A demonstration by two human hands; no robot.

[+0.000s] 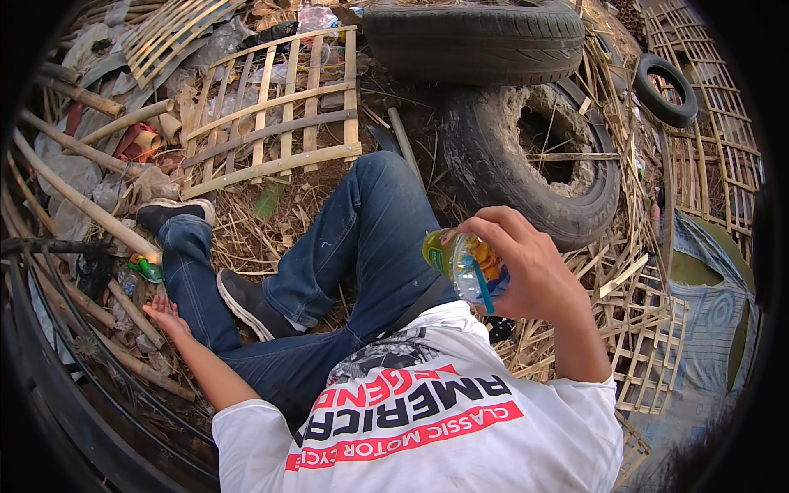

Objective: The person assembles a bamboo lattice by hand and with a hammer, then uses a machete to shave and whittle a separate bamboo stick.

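Look, near the muddy tyre (485,156), the right hand (530,261) is wrapped round a clear cup (464,269), maybe so it won't drop. Left of that tyre, the left hand (168,319) has fingers apart, holding nothing.

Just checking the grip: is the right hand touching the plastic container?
Touching: the head view shows the right hand curled around the plastic container.

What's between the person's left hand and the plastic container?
In the head view, legs in blue jeans and a dark shoe lie between the left hand and the plastic container.
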